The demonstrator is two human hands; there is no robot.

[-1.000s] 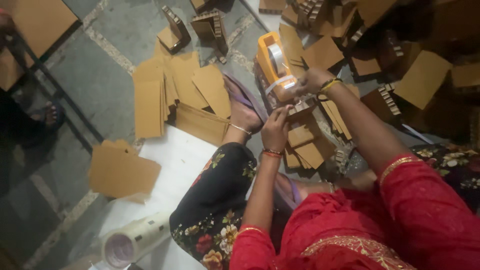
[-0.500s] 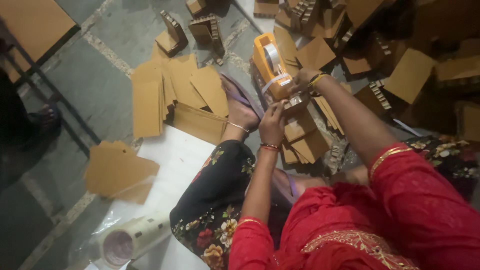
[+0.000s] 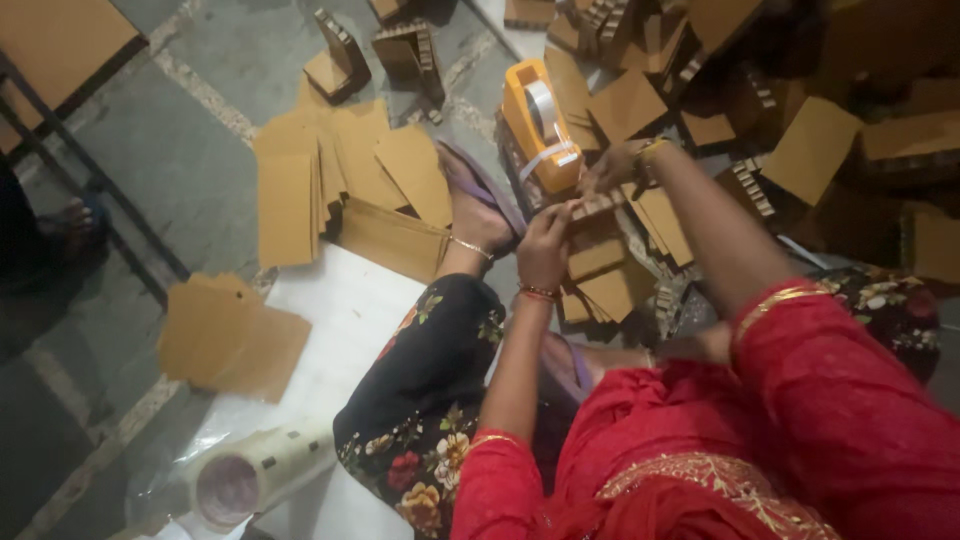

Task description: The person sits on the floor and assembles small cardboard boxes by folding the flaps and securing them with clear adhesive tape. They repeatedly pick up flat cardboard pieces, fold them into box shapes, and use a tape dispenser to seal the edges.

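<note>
On grey floor (image 3: 180, 150): scattered cardboard pieces (image 3: 290, 190).

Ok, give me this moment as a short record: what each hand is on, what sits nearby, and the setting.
left hand: grips the near end of a small cardboard piece
right hand: pinches the far end of the same piece, beside the orange tape dispenser
nearby: flat cardboard sheets on the floor, a stack of tape rolls in plastic wrap
posture: seated on the floor, foot in a purple sandal
</note>
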